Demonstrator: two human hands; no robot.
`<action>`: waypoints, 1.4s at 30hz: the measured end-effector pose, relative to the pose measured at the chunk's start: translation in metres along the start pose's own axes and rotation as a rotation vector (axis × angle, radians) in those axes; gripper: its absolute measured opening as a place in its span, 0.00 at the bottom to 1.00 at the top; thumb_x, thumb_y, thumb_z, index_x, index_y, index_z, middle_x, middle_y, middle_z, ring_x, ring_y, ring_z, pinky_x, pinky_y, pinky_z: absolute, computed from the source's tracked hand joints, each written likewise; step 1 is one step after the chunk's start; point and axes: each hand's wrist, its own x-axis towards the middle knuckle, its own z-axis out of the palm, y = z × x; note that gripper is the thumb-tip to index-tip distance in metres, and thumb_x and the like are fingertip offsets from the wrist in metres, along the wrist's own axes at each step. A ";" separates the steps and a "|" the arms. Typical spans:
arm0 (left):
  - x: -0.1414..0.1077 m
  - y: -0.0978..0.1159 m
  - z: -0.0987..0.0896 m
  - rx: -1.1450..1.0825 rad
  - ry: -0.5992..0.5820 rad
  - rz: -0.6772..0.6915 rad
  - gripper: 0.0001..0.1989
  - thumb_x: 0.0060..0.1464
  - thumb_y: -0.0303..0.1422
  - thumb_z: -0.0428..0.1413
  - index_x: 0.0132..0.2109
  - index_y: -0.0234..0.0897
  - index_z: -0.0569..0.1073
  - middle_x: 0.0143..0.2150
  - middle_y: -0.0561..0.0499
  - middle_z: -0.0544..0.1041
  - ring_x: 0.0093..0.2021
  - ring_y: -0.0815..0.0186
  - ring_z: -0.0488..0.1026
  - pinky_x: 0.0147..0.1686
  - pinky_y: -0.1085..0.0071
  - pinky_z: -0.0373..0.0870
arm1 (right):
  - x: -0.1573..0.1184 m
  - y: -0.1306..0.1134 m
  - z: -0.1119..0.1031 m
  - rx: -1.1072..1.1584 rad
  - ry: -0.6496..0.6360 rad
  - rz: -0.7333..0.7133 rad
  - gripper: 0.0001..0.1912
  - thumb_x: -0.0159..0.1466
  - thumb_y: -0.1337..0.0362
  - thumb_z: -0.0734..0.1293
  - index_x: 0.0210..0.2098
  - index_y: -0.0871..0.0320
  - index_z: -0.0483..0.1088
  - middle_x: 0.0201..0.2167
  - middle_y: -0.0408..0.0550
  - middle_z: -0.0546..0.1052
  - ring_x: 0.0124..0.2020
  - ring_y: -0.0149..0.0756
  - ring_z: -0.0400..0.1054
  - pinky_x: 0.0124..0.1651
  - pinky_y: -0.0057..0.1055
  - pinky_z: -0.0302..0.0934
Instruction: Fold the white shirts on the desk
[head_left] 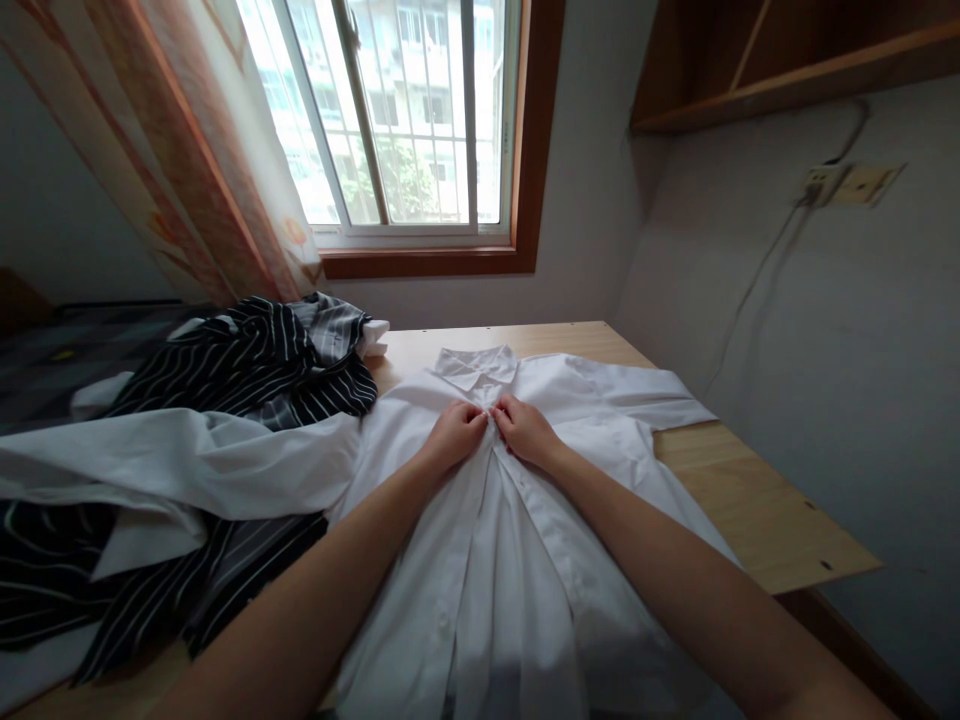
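Note:
A white button-up shirt (615,425) lies spread front side up, its collar toward the window and its front parted below the chest. My left hand (456,432) pinches the shirt's front edge just beneath the collar. Close beside it, my right hand (525,430) is closed on the opposite front edge, the fingertips of both hands nearly touching. Whatever button lies between the fingers is hidden. One sleeve stretches far to the left over striped cloth, and the other extends to the right.
Black-and-white striped clothes (255,350) are heaped on the left. Under the shirt is a light wooden table (765,510), its right edge near a wall with a plugged-in cord (757,270). A curtain (187,150) and window (405,120) are behind, a shelf (810,75) upper right.

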 end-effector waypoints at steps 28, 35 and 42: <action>-0.011 0.004 0.000 -0.031 0.069 0.079 0.01 0.51 0.28 0.55 0.33 0.36 0.70 0.30 0.53 0.68 0.34 0.65 0.68 0.39 0.68 0.67 | 0.004 0.009 0.004 0.351 -0.063 0.186 0.10 0.66 0.65 0.61 0.27 0.57 0.64 0.15 0.35 0.67 0.12 0.25 0.60 0.14 0.20 0.52; -0.010 0.001 -0.004 0.026 0.150 0.170 0.11 0.57 0.26 0.50 0.47 0.35 0.71 0.44 0.44 0.75 0.44 0.61 0.72 0.47 0.62 0.71 | -0.005 0.002 -0.006 -0.146 -0.023 -0.075 0.10 0.65 0.69 0.61 0.29 0.59 0.71 0.23 0.45 0.75 0.25 0.31 0.69 0.30 0.25 0.58; -0.015 0.003 -0.004 0.471 -0.139 0.276 0.22 0.66 0.36 0.44 0.63 0.39 0.67 0.66 0.48 0.66 0.68 0.57 0.58 0.67 0.56 0.54 | -0.011 -0.012 -0.021 -0.553 0.035 -0.075 0.13 0.68 0.65 0.60 0.37 0.60 0.76 0.37 0.52 0.79 0.40 0.38 0.71 0.44 0.29 0.60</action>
